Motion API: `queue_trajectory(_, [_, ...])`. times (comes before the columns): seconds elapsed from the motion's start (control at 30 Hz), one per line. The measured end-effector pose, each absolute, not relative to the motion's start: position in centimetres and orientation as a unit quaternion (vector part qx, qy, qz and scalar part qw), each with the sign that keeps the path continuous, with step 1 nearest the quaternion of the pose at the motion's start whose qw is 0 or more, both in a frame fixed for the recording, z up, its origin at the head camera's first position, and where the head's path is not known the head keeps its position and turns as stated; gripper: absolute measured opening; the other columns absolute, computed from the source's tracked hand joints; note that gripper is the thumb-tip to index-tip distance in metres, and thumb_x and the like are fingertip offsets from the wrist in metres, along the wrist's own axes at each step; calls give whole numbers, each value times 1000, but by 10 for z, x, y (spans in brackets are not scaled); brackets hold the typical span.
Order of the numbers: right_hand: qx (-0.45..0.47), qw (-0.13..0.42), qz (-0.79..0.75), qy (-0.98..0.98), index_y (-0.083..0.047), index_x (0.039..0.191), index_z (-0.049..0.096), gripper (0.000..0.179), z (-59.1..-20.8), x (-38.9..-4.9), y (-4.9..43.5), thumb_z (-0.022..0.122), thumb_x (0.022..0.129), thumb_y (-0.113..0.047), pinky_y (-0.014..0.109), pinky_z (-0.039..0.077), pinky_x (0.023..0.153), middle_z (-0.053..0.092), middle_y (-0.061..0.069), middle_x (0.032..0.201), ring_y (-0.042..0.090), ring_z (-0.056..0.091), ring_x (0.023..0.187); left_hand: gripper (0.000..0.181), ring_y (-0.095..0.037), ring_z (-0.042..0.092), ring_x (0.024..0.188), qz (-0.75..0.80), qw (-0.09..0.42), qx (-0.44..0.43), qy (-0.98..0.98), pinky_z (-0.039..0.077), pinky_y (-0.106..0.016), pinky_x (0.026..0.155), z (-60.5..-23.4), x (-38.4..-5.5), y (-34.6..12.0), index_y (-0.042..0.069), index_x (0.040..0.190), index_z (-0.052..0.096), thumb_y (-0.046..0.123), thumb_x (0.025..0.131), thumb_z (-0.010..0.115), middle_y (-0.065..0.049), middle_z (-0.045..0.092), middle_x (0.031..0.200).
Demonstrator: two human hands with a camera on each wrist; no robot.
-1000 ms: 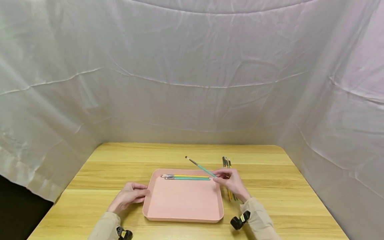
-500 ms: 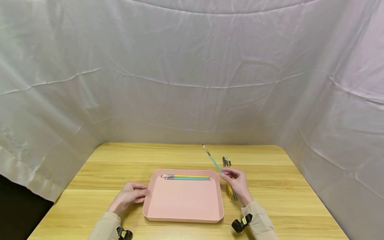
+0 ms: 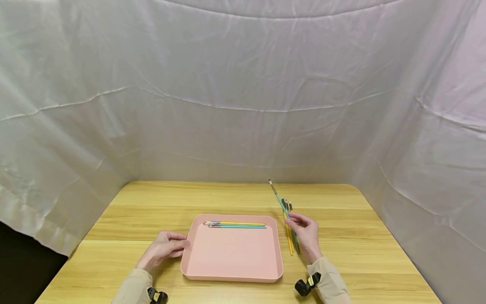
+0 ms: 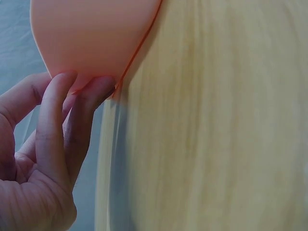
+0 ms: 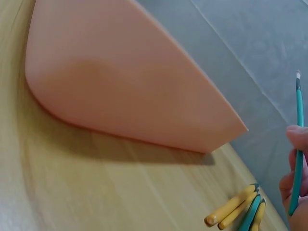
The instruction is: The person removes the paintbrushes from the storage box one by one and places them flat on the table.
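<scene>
Between thumb and fingers, my right hand (image 3: 305, 233) pinches a paintbrush (image 3: 279, 198) by its turquoise handle. The brush slants with its bristles up and away, over the bundle of paintbrushes (image 3: 290, 242) on the table. In the right wrist view, the held paintbrush (image 5: 299, 108) stands nearly upright at the right edge. My left hand (image 3: 163, 248) grips the left wall of the pink tray (image 3: 235, 257). From the left wrist, its fingers (image 4: 55, 125) lie against the tray's outer wall, and another finger reaches the rim. Several yellow and turquoise paintbrushes (image 3: 237, 224) lie side by side along the tray's far edge.
A wooden table (image 3: 341, 236) carries everything. Grey-white cloth (image 3: 243, 105) hangs behind it and at both sides. The bundle of brushes lies just right of the tray, handles toward the near side. Each wrist wears a small black camera (image 3: 307, 283).
My right hand has moved right, carrying the turquoise paintbrush from over the tray's far right corner to over the bundle. The brush has swung more upright. My left hand and the tray stay put.
</scene>
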State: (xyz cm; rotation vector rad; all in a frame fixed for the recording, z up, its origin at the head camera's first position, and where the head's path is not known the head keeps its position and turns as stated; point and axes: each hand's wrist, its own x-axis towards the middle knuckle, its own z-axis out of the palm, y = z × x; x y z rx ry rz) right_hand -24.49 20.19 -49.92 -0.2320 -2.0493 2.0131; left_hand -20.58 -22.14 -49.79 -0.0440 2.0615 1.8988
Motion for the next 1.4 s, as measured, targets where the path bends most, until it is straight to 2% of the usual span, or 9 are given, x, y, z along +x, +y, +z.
queue_trajectory(0.2, [-108,131,699,-694,12,115,69,33,-502,-244,204,75,83,8,14,55,65,73,-5,81,2,63,72,42,-6,70,77,666,167,-16,727,63,-18,69,-497,-205,-221,-24,119,58,1,88,71,-4,76,92])
queue_trajectory(0.5, [-119,140,716,-674,19,115,65,36,-512,-246,211,74,80,13,16,58,64,70,-8,73,3,63,68,41,-7,71,79,666,172,-13,726,63,-19,70,-496,-204,-221,-24,119,58,1,89,70,-5,75,93])
queue_trajectory(0.73, [-133,145,667,-718,15,115,68,33,-521,-246,222,74,82,10,12,56,64,70,-11,73,-1,62,68,42,-6,71,79,667,172,-12,725,63,-18,70,-496,-205,-221,-24,119,58,1,89,70,-5,76,93])
queue_trajectory(0.87, [-136,154,615,-761,12,112,71,30,-523,-245,228,75,83,6,10,54,63,76,7,83,-5,61,67,42,-6,71,79,666,171,-13,726,63,-18,70,-496,-205,-221,-24,120,58,2,89,70,-5,76,94])
queue_trajectory(1.0, [-127,157,569,-797,9,109,73,26,-525,-244,231,75,84,3,9,52,63,76,21,96,-7,59,66,43,-6,71,79,665,172,-11,727,63,-18,70,-497,-205,-222,-24,122,57,2,90,70,-5,76,95])
queue_trajectory(1.2, [-117,165,516,-832,6,107,75,23,-525,-242,235,76,86,-1,8,49,62,76,23,99,-7,57,66,44,-6,71,78,665,169,-12,727,63,-19,70,-497,-205,-221,-25,121,56,2,89,71,-5,76,93])
queue_trajectory(1.4, [-103,168,478,-856,5,108,75,22,-527,-242,239,76,86,-2,11,49,62,76,21,98,0,59,70,44,-7,71,78,665,168,-14,728,63,-19,70,-496,-205,-221,-24,121,57,2,89,71,-6,76,94])
